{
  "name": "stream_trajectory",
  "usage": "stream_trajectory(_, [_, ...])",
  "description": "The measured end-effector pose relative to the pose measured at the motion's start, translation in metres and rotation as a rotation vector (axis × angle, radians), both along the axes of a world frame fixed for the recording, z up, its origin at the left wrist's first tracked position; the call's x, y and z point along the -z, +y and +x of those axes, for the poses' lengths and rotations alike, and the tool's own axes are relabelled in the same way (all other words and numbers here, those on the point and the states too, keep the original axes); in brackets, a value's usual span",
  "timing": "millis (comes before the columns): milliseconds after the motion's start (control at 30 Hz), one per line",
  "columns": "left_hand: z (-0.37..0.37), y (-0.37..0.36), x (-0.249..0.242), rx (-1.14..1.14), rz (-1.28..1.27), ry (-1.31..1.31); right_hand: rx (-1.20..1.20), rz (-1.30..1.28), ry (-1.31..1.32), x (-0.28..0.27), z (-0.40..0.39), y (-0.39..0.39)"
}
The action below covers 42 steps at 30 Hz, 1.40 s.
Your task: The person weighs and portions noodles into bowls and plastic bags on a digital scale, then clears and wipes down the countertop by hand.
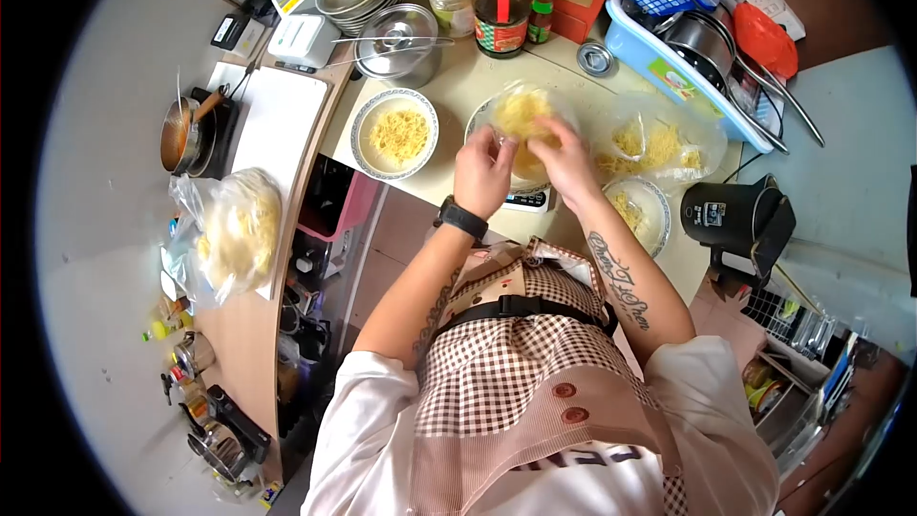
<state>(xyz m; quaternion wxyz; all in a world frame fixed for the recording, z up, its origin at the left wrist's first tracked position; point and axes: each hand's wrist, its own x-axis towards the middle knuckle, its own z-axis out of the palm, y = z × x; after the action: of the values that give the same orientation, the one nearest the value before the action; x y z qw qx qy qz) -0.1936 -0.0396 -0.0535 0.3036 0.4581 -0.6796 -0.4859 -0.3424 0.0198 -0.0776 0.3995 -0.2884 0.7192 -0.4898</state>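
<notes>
My left hand (484, 172) has its fingers pinched at the near left edge of a clear plastic bag (522, 100) with pale yellow noodle-like strands in it. My right hand (565, 164) grips the bag's near right side, fingers curled inward. Beneath the bag is a patterned bowl (475, 121), mostly hidden, standing on a kitchen scale (527, 201). To the left stands a white bowl (394, 134) of yellow strands. Right of my hands lies another clear bag (659, 139) of strands, with a third bowl (642, 213) close below it.
A lidded steel pot (398, 43), a red-capped bottle (501, 10) and a small jar (542, 14) line the back. A blue basin (678, 72) of cookware and a black kettle (731, 215) stand right. A stuffed plastic bag (239, 234) lies on the left counter.
</notes>
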Motion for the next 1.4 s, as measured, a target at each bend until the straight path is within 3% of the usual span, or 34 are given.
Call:
stream_trajectory(67, [0.008,-0.009,0.025,-0.053,-0.15,0.013,-0.229,0.105,0.352,-0.01,0.004,0.012])
stream_trajectory(233, [0.023,-0.005,0.027,-0.018,0.276,0.364,-0.205,-0.001,0.997,-0.041,-0.005,0.008])
stream_trajectory(333, [0.03,0.0,0.012,0.033,0.338,0.468,-0.347,0.305,1.082,-0.019,-0.023,-0.01])
stream_trajectory(367, [0.034,0.001,0.007,0.055,0.339,0.489,-0.453,0.485,0.949,-0.015,-0.036,-0.018])
stream_trajectory(467, [0.046,-0.005,-0.002,0.044,0.299,0.576,-0.233,0.154,0.692,-0.018,-0.066,-0.012])
stream_trajectory(533, [0.051,-0.008,-0.004,0.024,0.31,0.553,-0.085,0.179,0.165,-0.046,-0.069,-0.01])
stream_trajectory(700, [0.05,-0.008,-0.001,0.067,0.303,0.52,-0.141,0.14,-0.154,-0.079,-0.063,-0.011])
stream_trajectory(800, [0.048,-0.004,0.001,0.102,0.312,0.52,-0.429,0.145,-0.008,-0.107,-0.028,-0.019])
stream_trajectory(833, [0.047,-0.003,0.001,0.106,0.312,0.517,-0.403,0.096,0.172,-0.094,-0.034,-0.02])
stream_trajectory(933, [0.047,-0.001,-0.004,0.104,0.314,0.517,-0.454,0.468,0.589,-0.082,-0.044,-0.008])
stream_trajectory(967, [0.048,-0.001,-0.006,0.099,0.315,0.518,-0.461,0.568,0.55,-0.067,-0.044,0.001])
stream_trajectory(1167, [0.051,0.005,0.0,0.138,0.357,0.549,-0.407,0.238,0.392,-0.04,-0.018,0.015])
stream_trajectory(1300, [0.051,0.005,-0.001,0.17,0.318,0.494,-0.433,0.055,0.344,-0.1,-0.001,-0.006])
stream_trajectory(1400, [0.051,0.01,-0.001,0.19,0.329,0.521,-0.643,0.024,0.866,-0.061,-0.019,-0.032])
